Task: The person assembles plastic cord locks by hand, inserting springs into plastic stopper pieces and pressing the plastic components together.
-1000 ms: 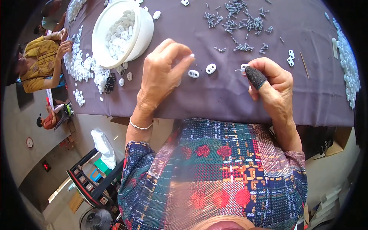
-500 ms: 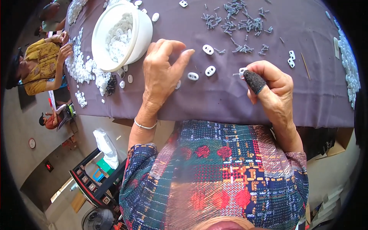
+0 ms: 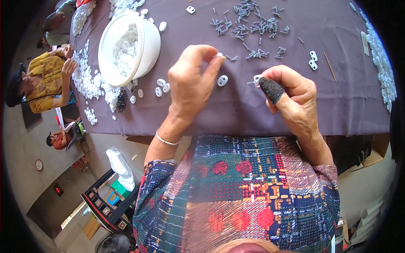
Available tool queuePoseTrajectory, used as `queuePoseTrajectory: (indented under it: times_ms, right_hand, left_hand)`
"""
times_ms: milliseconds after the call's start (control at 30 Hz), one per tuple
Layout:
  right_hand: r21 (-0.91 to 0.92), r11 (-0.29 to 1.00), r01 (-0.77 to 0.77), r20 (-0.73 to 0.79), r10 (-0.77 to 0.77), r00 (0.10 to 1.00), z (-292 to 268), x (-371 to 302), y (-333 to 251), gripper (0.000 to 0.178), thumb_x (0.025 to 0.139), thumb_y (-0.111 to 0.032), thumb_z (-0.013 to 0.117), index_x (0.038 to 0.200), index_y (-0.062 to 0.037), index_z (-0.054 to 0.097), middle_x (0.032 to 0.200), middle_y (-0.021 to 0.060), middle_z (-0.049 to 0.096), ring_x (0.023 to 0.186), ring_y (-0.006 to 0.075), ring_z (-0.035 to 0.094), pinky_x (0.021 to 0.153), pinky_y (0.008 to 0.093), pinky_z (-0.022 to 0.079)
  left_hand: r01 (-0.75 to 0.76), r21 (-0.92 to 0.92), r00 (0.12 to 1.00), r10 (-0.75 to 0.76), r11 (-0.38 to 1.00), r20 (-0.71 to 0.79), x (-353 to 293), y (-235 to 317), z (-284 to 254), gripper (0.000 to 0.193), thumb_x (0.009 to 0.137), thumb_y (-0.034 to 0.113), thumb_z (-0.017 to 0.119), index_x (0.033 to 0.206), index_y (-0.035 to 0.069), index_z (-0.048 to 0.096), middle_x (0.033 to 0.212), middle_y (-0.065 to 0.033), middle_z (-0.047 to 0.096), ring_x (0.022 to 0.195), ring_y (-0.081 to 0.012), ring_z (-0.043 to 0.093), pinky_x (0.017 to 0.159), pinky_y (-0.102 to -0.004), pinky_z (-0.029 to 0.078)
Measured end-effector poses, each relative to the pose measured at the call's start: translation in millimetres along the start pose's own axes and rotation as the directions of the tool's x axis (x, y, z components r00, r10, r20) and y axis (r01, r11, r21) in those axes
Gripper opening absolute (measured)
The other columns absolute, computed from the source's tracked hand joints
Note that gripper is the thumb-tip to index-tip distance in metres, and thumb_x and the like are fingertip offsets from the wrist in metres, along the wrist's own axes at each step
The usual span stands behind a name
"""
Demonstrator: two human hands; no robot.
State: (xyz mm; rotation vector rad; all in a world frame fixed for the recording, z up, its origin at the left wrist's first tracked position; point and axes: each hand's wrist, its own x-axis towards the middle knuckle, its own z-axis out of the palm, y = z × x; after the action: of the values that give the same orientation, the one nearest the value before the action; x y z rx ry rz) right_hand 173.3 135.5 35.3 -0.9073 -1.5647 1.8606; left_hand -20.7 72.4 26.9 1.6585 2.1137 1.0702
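L hand [image 3: 192, 82], grip gapped ½ sec ago, now pinches a white pc [image 3: 218, 55] nr the loose springs [image 3: 263, 28]; R hand [image 3: 292, 96] grip still closed on a holed toggle [image 3: 257, 79], fitted spring [image 3: 250, 83] poking out L. Bench [image 3: 354, 114]: purple-grey cloth, white tub [image 3: 151, 47]. Room: co-worker [image 3: 41, 89] in yellow, wall clock [image 3: 39, 164], fan [image 3: 112, 244].

Place type: workshop, small-parts hand work. Indicators:
- Bench [image 3: 350, 107]: dark cloth cover, parts laid out in bulk.
- Loose springs [image 3: 262, 28]: scattered across middle of bench, large quantity.
- White parts [image 3: 86, 69]: heaped along left end of bench; similar pieces in white tub [image 3: 152, 47] beside heap.
- Pale parts [image 3: 383, 69]: banked along right end of bench.
- Person in yellow shirt [image 3: 40, 87]: at left end of bench, hands raised.
- Wall clock [image 3: 39, 164], fan [image 3: 112, 244]: left of bench.
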Motion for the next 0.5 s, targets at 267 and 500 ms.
queuePoseTrajectory:
  times_ms: [267, 500]
  right_hand:
    - [-0.042, 0.999, 0.027, 0.027, -0.026, 0.999, -2, 0, 0, 0.018, 0.075, 0.003, 0.051, 0.091, 0.0042, 0.059, 0.078, 0.0026, 0.059, 0.075, 0.0062, 0.052, 0.068, 0.0204, 0.043]
    - [-0.041, 0.999, 0.002, 0.027, -0.001, 1.0, -1, 1, 2, 0.019, 0.074, 0.004, 0.051, 0.091, 0.0042, 0.059, 0.079, 0.003, 0.06, 0.075, 0.0066, 0.053, 0.068, 0.0207, 0.043]
  left_hand:
    - [0.598, -0.724, 0.79, -0.406, 0.344, 0.46, -5, 9, -24, 0.019, 0.08, 0.007, 0.065, 0.096, -0.002, 0.059, 0.084, -0.0106, 0.065, 0.072, -0.017, 0.065, 0.055, -0.0218, 0.048]
    - [0.649, -0.74, 0.737, -0.384, 0.174, 0.556, -14, 12, -19, 0.018, 0.083, 0.003, 0.059, 0.101, -0.003, 0.057, 0.09, -0.0157, 0.061, 0.073, -0.0169, 0.064, 0.052, -0.0198, 0.051]
